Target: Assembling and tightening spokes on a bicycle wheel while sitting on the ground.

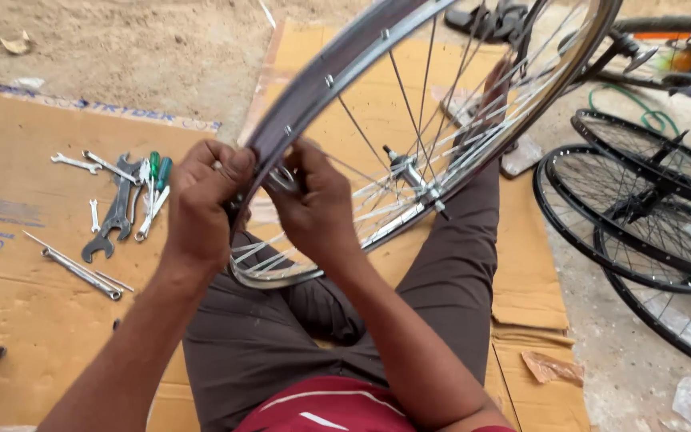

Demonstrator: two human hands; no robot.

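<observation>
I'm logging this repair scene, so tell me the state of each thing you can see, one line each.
Silver wheel: tilted over the lap, unmounted, no tyre.
Left hand: fingers gripping the rim.
Right hand: fingers pinching at the rim's inner side.
Spanners: lying loose on cardboard.
Screwdrivers: lying among the spanners.
Black wheels: flat on the ground, overlapping.
Cardboard: spread flat.

A bare bicycle wheel (409, 120) — a shiny silver metal rim with no tyre — stands tilted over the seated person's lap, its top running out of view at 1 o'clock and its low edge at 7 o'clock. Thin steel spokes (361, 136) fan from the hub (406, 170) — axle showing — at the centre. The rim's inner channel faces up at 10 o'clock.
</observation>
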